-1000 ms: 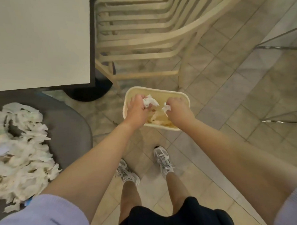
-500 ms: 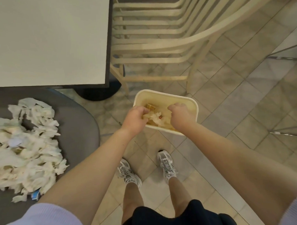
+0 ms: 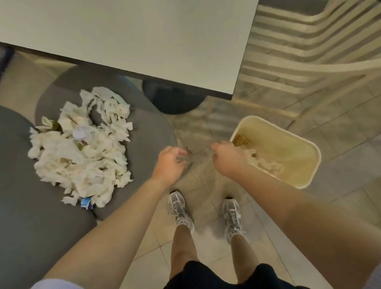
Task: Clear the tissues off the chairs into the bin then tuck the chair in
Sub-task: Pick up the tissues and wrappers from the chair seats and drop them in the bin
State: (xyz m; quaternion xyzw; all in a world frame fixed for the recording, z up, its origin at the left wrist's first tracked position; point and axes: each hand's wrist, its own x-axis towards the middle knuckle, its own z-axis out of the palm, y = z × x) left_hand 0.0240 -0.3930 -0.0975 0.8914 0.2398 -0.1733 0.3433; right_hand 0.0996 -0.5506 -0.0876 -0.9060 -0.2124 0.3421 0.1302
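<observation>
1. both hands hang loosely curled and hold nothing: the left hand [image 3: 169, 164] is over the floor beside the grey chair [image 3: 141, 133], the right hand [image 3: 226, 158] at the bin's [image 3: 311, 168] near rim.
2. next, scoop the tissues [image 3: 81, 146] heaped on the chair seat in a big two-handed bunch, squeezing so none drop.
3. the bin sits just right, already holding some.

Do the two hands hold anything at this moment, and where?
Nothing: the left hand and the right hand hang loosely curled, with no tissue visible in either.
</observation>
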